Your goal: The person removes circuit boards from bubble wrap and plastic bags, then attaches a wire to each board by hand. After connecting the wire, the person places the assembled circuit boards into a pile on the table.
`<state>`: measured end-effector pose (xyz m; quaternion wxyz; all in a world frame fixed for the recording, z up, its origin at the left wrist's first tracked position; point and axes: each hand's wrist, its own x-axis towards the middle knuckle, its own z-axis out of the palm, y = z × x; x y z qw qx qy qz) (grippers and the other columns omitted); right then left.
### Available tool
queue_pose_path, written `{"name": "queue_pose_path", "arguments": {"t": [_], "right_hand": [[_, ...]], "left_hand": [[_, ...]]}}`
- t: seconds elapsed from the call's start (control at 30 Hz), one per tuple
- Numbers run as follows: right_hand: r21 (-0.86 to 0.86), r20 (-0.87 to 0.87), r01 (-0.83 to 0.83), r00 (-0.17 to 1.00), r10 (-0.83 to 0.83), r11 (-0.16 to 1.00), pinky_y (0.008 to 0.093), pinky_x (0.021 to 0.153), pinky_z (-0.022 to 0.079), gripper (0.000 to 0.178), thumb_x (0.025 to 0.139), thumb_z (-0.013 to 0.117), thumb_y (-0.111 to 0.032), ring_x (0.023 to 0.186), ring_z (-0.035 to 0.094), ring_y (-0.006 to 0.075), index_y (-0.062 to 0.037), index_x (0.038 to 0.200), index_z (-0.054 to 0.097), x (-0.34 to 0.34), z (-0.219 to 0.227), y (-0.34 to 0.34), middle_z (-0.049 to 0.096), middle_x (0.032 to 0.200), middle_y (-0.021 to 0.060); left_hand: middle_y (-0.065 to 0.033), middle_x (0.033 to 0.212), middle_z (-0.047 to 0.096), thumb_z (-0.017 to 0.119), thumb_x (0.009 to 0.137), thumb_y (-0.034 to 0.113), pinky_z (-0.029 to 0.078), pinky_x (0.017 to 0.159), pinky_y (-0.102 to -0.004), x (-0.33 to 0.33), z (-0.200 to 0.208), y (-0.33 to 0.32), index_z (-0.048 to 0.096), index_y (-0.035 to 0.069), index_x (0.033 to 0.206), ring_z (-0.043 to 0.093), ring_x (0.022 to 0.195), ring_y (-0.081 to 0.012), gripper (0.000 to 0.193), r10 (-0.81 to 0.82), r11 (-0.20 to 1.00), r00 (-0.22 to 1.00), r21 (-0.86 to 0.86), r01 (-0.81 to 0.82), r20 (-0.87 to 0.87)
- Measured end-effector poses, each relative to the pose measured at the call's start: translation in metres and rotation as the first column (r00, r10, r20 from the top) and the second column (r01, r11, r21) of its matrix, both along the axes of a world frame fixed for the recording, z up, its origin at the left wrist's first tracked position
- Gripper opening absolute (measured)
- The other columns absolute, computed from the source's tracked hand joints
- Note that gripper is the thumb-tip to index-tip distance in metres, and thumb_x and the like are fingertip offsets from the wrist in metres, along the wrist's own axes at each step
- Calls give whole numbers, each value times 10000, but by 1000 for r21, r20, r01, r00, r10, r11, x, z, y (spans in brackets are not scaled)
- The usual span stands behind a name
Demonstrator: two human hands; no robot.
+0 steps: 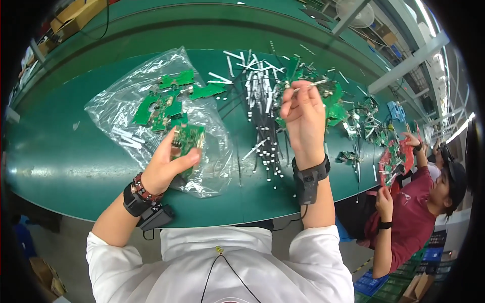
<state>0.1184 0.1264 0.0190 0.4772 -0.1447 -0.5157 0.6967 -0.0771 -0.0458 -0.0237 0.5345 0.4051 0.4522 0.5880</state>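
Nearest us, our left hand (169,159) pinches a green circuit board (196,135) between thumb and fingers, above a clear plastic bag (108,108). Several loose boards (174,107) lie on that bag, which we take for the part already done. Beside them spreads a pile of black cables with white ends (260,96). Our right hand (306,113) has its fingertips pressed together, apparently on a thin pale strip (319,82). Beyond, a tangled heap of boards (334,107) suggests plenty is left.
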Motion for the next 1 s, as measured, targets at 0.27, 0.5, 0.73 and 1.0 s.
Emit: {"name": "queue_pose_path", "arguments": {"t": [0.27, 0.5, 0.73, 1.0], "right_hand": [[-203, 52, -293, 949, 310, 934, 207, 465, 440, 174, 880, 452, -224, 533, 551, 125, -54, 914, 455, -22, -7, -34, 533, 742, 73], [-144, 79, -222, 969, 235, 964, 216, 453, 447, 187, 878, 454, -229, 523, 566, 149, -46, 918, 453, -30, -11, -47, 542, 759, 104], [-174, 82, -244, 962, 261, 954, 227, 460, 455, 201, 877, 456, -234, 523, 569, 157, -40, 928, 454, -29, -13, -46, 547, 772, 118], [-124, 164, -313, 929, 331, 942, 230, 498, 449, 210, 868, 470, -230, 577, 549, 135, -29, 931, 454, -28, -9, -48, 535, 826, 96]], "left_hand": [[-15, 830, 585, 615, 770, 139, 432, 635, -212, 12, 18, 2, 513, 5, 1040, 524, 709, -62, 318, -138, 979, 988, -158, 125, -71], [-6, 745, 595, 622, 769, 128, 427, 552, -195, 9, 23, -5, 590, 4, 894, 526, 633, -42, 179, -316, 931, 946, -217, 294, -76], [-25, 614, 576, 606, 760, 108, 398, 492, -182, 11, 25, -4, 591, -24, 833, 530, 544, -59, 152, -268, 938, 958, -256, 235, -105], [-18, 592, 569, 609, 757, 112, 378, 469, -174, 13, 27, -3, 592, -16, 834, 523, 531, -53, 150, -251, 923, 964, -324, 209, -93]]}}
